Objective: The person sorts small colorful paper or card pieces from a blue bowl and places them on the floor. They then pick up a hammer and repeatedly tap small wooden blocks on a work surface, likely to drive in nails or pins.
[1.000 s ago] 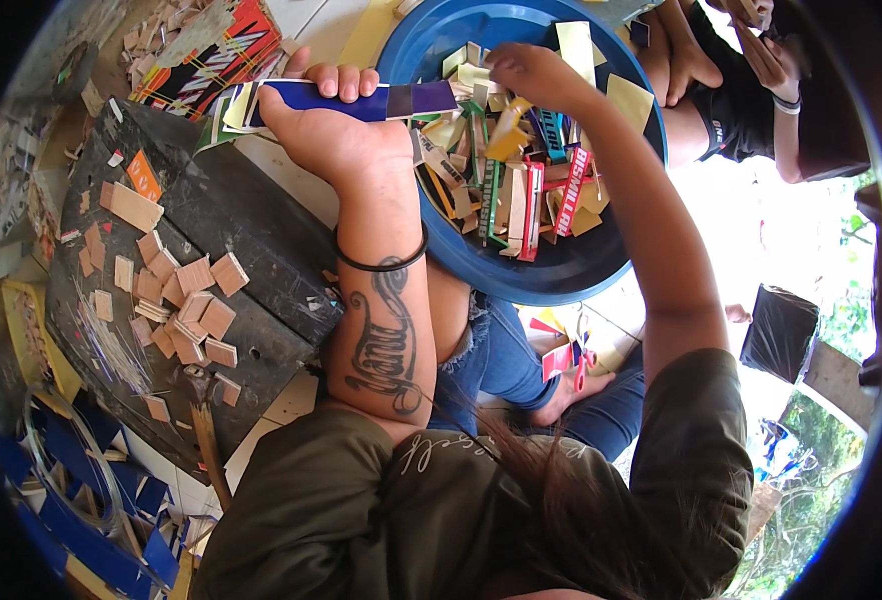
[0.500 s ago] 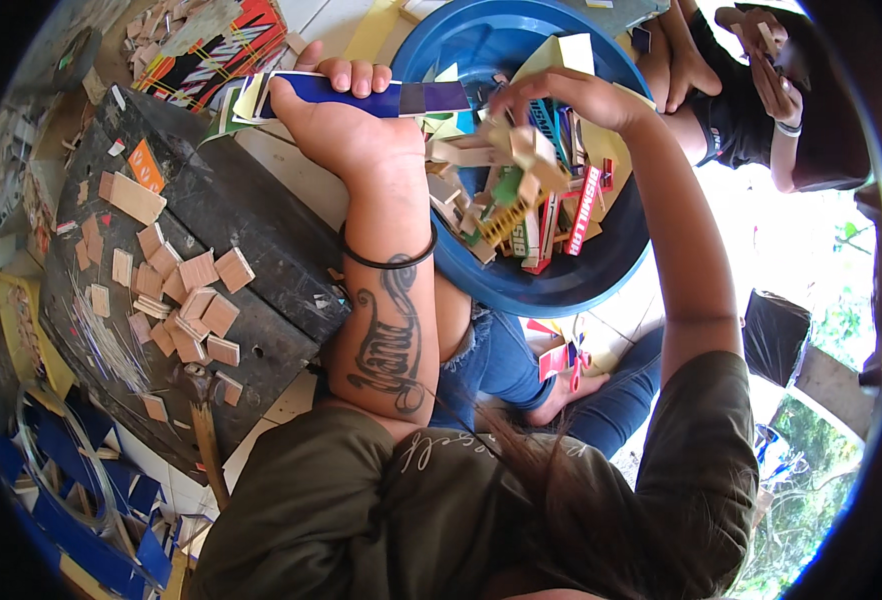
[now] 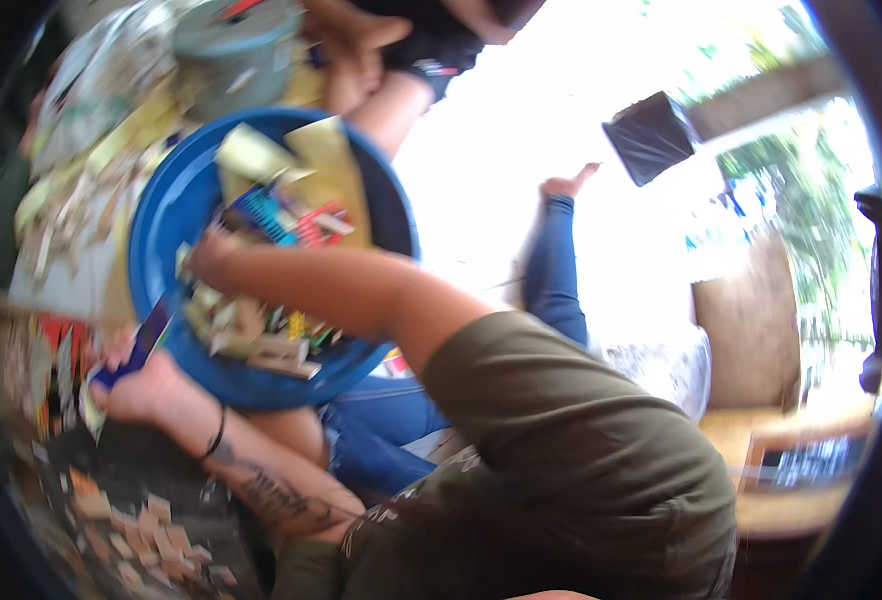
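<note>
The picture is blurred by head motion. My left hand [image 3: 133, 388] grips a long flat blue packet [image 3: 147, 338] at the near left rim of a large blue basin [image 3: 151, 240]. The basin holds several colourful wrappers and yellow paper pieces [image 3: 291, 215]. My right hand [image 3: 209, 258] reaches across into the basin and rests among the wrappers; its fingers are too blurred to read. My tattooed left forearm [image 3: 266, 490] lies below the basin.
Another person's arm and hand [image 3: 361, 65] are beyond the basin, next to a grey-green tub [image 3: 231, 40]. Small brown card pieces [image 3: 146, 530] lie on a dark board at lower left. My leg in jeans [image 3: 553, 255] stretches right; a black bag [image 3: 651, 135] sits farther off.
My head has swung right, so the basin and both hands have slid to the left of the view. My right hand stays in the basin's wrappers; my left still holds the blue packet.
</note>
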The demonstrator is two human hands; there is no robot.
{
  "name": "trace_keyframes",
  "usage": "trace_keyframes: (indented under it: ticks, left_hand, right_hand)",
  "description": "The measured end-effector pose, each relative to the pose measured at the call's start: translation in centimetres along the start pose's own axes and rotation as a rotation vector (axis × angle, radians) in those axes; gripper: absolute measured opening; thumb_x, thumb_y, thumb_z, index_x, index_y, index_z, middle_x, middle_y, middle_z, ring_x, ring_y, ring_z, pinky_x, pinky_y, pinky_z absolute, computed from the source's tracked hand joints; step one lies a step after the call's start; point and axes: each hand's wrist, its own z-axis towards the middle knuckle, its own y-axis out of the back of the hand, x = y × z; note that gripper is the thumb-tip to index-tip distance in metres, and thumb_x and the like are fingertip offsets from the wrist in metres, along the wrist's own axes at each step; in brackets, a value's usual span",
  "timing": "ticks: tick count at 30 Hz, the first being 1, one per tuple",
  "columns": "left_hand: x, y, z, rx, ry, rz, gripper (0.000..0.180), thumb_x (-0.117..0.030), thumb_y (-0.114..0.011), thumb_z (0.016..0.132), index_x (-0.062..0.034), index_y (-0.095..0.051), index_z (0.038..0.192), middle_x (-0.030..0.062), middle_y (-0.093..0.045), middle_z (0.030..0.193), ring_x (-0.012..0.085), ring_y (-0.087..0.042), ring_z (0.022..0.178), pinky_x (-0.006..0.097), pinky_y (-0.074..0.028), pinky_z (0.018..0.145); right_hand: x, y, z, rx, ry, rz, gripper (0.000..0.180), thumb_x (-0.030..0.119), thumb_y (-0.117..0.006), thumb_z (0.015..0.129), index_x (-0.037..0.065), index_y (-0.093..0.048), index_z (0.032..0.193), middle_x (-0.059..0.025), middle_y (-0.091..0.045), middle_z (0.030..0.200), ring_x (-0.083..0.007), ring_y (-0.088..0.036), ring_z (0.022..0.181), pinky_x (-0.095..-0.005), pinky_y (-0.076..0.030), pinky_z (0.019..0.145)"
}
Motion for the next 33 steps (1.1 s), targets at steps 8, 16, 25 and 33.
trace_keyframes:
  ticks: [8, 16, 25, 33]
  left_hand:
    - [0.2, 2.1, 2.5, 0.035, -0.028, 0.057, 0.036, -0.03, -0.035, 0.082, 0.0018, -0.051, 0.088, 0.0039, -0.037, 0.06, 0.017, -0.037, 0.054, 0.035, -0.035, 0.056]
    - [1.5, -0.5, 0.1, 0.302, 0.396, 0.039, 0.033, -0.033, -0.041, 0.09, -0.004, -0.055, 0.095, 0.0001, -0.039, 0.063, 0.0118, -0.037, 0.055, 0.029, -0.034, 0.056]
    - [4.1, -4.8, -4.1, 0.355, 0.616, 0.217, 0.041, -0.037, -0.042, 0.094, 0.0012, -0.054, 0.103, 0.0008, -0.039, 0.065, 0.0101, -0.034, 0.055, 0.024, -0.03, 0.053]
    - [4.8, -5.4, -5.0, 0.477, 0.77, 0.268, 0.047, -0.04, -0.044, 0.092, 0.0043, -0.053, 0.105, 0.0015, -0.04, 0.063, 0.009, -0.033, 0.052, 0.024, -0.03, 0.05]
  right_hand:
    - [-2.1, -0.9, -2.3, -0.009, -0.122, 0.341, 0.037, 0.024, -0.073, 0.065, 0.009, -0.069, 0.099, -0.0101, -0.065, 0.105, -0.0272, -0.062, 0.098, -0.043, -0.044, 0.082]
    - [-7.0, 3.5, -13.1, -0.504, -0.201, 0.994, 0.039, 0.034, -0.074, 0.07, 0.002, -0.066, 0.09, -0.0144, -0.065, 0.079, -0.0263, -0.062, 0.074, -0.038, -0.047, 0.07]
    - [-4.6, 5.7, -19.5, -0.559, -0.494, 1.488, 0.026, 0.02, -0.069, 0.082, -0.004, -0.063, 0.092, -0.0019, -0.059, 0.069, -0.0074, -0.055, 0.061, -0.0235, -0.044, 0.058]
    - [-4.8, 5.5, -21.0, -0.565, -0.403, 1.685, 0.06, 0.013, -0.069, 0.078, 0.005, -0.043, 0.132, 0.0022, -0.057, 0.066, -0.0014, -0.043, 0.052, -0.0156, -0.03, 0.048]
